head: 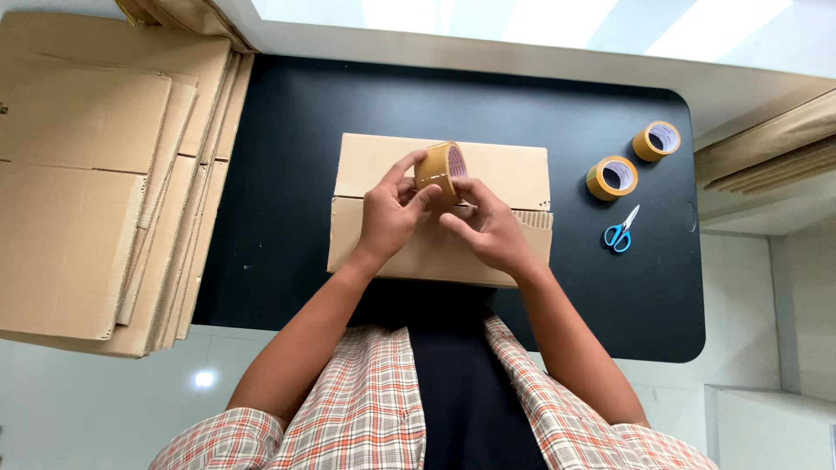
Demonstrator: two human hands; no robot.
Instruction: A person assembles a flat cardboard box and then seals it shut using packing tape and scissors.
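Both hands are meeting above the cardboard box (pixel 435 252): your left hand (pixel 387 213) fingers are clamping the upright brown tape roll (pixel 440 170), your right hand (pixel 488 226) fingers are pinching together just beneath it.

Tan tape roll (pixel 438 171); brown box (pixel 488 174); black table (pixel 287 174); blue scissors (pixel 621 230); orange-plaid shirt (pixel 366 409).

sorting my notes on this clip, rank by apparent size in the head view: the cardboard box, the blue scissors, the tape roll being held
1. cardboard box, by far the largest
2. tape roll held in both hands
3. blue scissors
The roll sits nearer the camera, so its rank over the scissors is unsure.
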